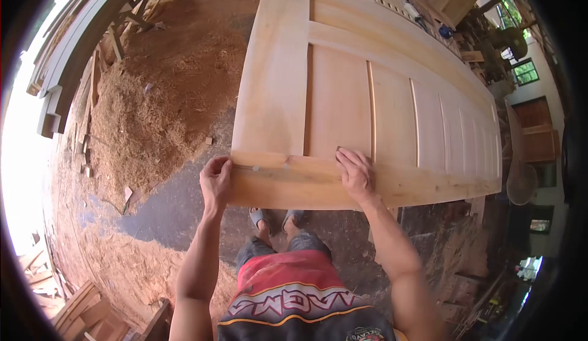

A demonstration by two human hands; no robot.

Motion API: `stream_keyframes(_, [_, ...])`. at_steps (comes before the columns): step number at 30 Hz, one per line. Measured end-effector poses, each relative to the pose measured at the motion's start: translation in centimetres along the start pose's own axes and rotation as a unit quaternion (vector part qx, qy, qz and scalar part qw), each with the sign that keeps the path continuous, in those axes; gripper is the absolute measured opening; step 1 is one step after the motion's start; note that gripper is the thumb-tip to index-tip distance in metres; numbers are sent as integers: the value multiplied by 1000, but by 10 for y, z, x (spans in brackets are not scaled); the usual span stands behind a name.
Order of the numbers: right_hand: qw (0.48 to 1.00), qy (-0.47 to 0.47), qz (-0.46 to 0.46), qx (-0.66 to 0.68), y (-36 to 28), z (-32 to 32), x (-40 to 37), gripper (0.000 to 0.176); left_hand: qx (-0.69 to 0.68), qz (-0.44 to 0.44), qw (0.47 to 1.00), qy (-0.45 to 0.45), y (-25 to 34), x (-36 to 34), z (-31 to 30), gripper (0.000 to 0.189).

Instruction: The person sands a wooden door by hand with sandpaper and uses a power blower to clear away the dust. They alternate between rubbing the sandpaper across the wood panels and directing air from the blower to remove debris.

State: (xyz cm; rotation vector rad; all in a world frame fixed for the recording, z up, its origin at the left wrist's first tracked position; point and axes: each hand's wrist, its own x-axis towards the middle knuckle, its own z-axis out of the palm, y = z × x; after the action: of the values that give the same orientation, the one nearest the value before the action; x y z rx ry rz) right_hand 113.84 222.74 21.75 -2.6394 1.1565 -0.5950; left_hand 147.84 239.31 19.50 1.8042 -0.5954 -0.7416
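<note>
Plainly, the only large writing is on the person's red and black shirt (293,270): bold white letters (294,302) across the front, among which M and A can be made out. An emblem (366,333) near the hem also bears lettering, but it is too small to read for certain. No brand can be read on the pale wooden door (343,96).

The door lies directly ahead of the person, face up, its near edge running under both hands and its panels reaching away and to the right. At its near left corner, the left hand (215,179) touches the edge, thumb and fingers drawn close together. Farther right along the same rail, the right hand (356,172) rests on the face with its fingers bent, just beside a panel's lower edge; whether anything is tucked under them, I cannot tell. The 2 hands are well apart, with bare rail between them.

Below the near edge show 2 sandals (258,217). Left of the door, wood shavings (138,114) are heaped on the floor (162,223).
</note>
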Motion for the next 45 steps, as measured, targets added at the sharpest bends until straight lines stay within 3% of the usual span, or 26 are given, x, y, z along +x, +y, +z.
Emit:
stream_keyframes(3, [997,61,56,-1,-59,23,3,29,159,129,977,53,39,-6,24,31])
stream_keyframes(5, [999,45,22,9,-81,24,12,30,186,242,951,53,55,7,57,32])
stream_keyframes(6, [999,27,-3,18,-64,22,5,31,188,253,949,30,62,16,69,35])
stream_keyframes(9, [995,49,72,-51,35,-22,-41,33,213,250,944,33,49,48,100,41])
stream_keyframes(10, [990,52,109,-76,37,-22,-39,34,273,268,920,84,46,48,111,46])
stream_keyframes(12, [971,53,196,-125,33,-23,-45,34,321,271,905,73,48,50,115,49])
stream_keyframes(15, [961,55,225,-151,19,-18,-41,34,371,270,888,38,45,51,120,52])
stream_keyframes(16, [986,46,132,-86,43,-37,-57,31,384,267,883,33,48,53,122,51])
stream_keyframes(19, [970,103,186,-119,138,-80,-112,29,415,302,857,46,54,47,125,45])
stream_keyframes(23, [989,64,133,10,103,-70,-78,26,419,312,852,13,58,46,124,46])
stream_keyframes(27, [991,79,75,-76,137,-72,-93,20,432,340,835,0,54,45,120,46])
stream_keyframes(29, [968,144,184,-93,208,-103,-127,21,435,343,833,8,62,42,127,46])
stream_keyframes(30, [967,139,195,-88,210,-105,-125,21,436,340,833,15,64,38,130,45])
stream_keyframes(33, [989,99,108,-3,134,-77,-81,21,508,395,765,1,63,42,129,45])
stream_keyframes(34, [993,84,83,-2,125,-73,-79,22,448,313,837,11,66,39,130,46])
stream_keyframes(36, [993,85,66,-36,161,-87,-97,22,442,328,834,-1,58,43,124,45])
stream_keyframes(38, [955,136,243,-105,242,-127,-139,25,451,331,829,-1,60,46,124,44])
stream_keyframes(39, [936,114,309,-127,258,-157,-137,28,463,324,825,8,63,42,127,43])
stream_keyframes(40, [903,163,397,-31,258,-162,-134,29,475,318,821,16,66,41,129,42])
stream_keyframes(42, [884,213,403,103,205,-156,-109,29,300,353,886,-16,24,50,142,42])
stream_keyframes(44, [848,226,392,277,130,-134,-76,31,123,268,919,-261,82,-30,204,57])
stream_keyframes(45, [798,178,429,384,92,-120,-68,33,62,268,888,-369,100,-65,230,77])
